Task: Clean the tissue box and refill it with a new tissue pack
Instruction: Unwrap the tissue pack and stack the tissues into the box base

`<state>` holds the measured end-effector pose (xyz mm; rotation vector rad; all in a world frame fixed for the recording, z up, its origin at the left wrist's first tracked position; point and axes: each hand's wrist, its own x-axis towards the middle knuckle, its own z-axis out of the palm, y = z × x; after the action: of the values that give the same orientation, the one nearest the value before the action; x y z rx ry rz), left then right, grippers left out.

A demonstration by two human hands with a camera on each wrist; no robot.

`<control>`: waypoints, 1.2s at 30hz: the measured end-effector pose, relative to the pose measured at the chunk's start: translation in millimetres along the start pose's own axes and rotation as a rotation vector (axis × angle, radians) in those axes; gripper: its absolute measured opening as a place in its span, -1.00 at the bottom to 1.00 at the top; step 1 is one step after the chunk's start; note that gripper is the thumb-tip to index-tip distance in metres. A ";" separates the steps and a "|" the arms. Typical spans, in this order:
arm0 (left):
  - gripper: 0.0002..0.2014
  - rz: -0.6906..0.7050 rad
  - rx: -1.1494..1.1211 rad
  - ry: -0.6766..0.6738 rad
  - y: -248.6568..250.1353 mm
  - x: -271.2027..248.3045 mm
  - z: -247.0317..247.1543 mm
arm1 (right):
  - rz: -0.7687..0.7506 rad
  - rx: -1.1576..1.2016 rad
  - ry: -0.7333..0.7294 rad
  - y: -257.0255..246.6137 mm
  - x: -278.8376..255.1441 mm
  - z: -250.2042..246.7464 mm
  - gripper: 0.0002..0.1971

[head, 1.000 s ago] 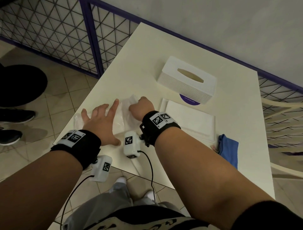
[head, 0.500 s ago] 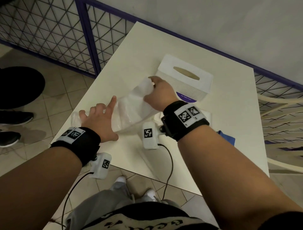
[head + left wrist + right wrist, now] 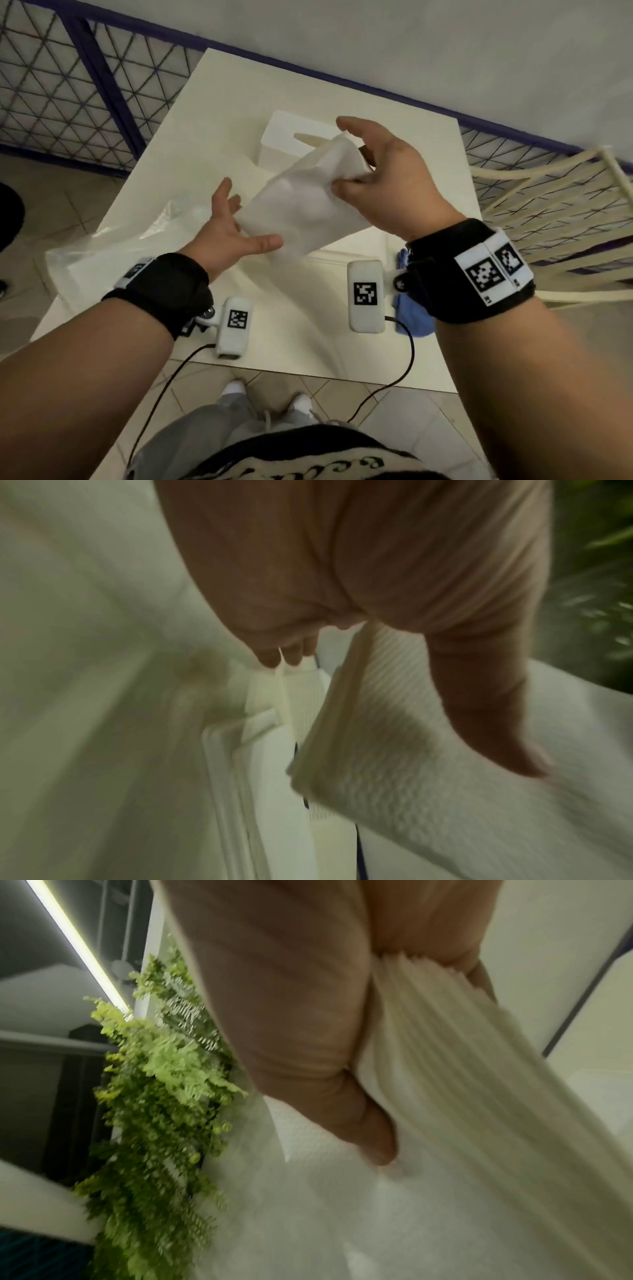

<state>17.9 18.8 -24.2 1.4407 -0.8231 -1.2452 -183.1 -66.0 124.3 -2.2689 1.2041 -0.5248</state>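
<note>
A stack of white tissues [image 3: 308, 202] hangs tilted above the table, out of its wrapper. My right hand [image 3: 376, 178] grips its far end, thumb below and fingers over the top; the right wrist view shows the thumb [image 3: 369, 1137] pressed into the tissue stack [image 3: 462, 1096]. My left hand [image 3: 233, 226] lies open, palm up, at the stack's near end, its thumb under the lower corner. The left wrist view is blurred and shows the stack [image 3: 411, 777] beside that thumb. The white tissue box [image 3: 284, 137] stands behind the stack, partly hidden, slot upward.
The empty clear plastic wrapper [image 3: 144, 233] lies at the left edge of the white table [image 3: 239, 85]. A flat white panel [image 3: 329, 263] and a blue cloth [image 3: 411, 318] lie under my right wrist. A mesh fence [image 3: 68, 85] stands left, a cream chair [image 3: 548, 205] right.
My right hand pulled the tissue stack out of the wrapper and lifted it up toward the box. My left hand left the wrapper, turned palm up and came under the stack.
</note>
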 end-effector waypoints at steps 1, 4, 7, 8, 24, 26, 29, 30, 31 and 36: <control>0.49 -0.040 -0.151 -0.057 -5.2 2.7 7.1 | 0.020 0.060 0.005 4.9 -4.4 -2.5 -0.31; 0.17 -0.063 -0.337 -0.215 -7.8 3.7 27.0 | 0.117 0.229 0.049 25.0 -20.1 -3.0 -0.31; -0.07 -0.054 -0.311 -0.165 -9.5 8.3 37.4 | 0.239 0.398 0.154 58.4 -37.4 9.7 -0.34; -0.13 -0.041 -0.268 -0.142 -11.8 10.3 37.7 | 0.297 0.476 0.181 70.9 -44.1 17.2 -0.35; -0.38 -0.037 0.026 0.055 -56.5 -14.7 42.7 | 0.570 0.725 0.196 123.3 -101.9 118.0 -0.37; -0.41 -0.038 0.040 0.084 -58.2 -15.7 42.8 | 0.569 0.714 0.213 124.7 -100.4 117.8 -0.36; -0.43 -0.027 0.108 0.094 -60.6 -19.6 41.1 | 0.576 0.733 0.259 131.6 -101.2 118.7 -0.36; -0.43 -0.014 0.134 0.092 -61.7 -20.6 40.6 | 0.565 0.730 0.258 133.4 -102.0 118.8 -0.36; -0.43 0.004 0.160 0.090 -61.2 -21.8 40.7 | 0.551 0.717 0.250 134.0 -102.8 118.7 -0.36; -0.43 0.074 0.225 0.103 -58.0 -24.7 43.5 | 0.472 0.630 0.249 138.7 -104.9 119.2 -0.44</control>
<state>-36.6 45.3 -71.1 1.6240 -0.9603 -1.0387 -262.2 -12.6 -63.6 -1.3701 1.3904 -0.8661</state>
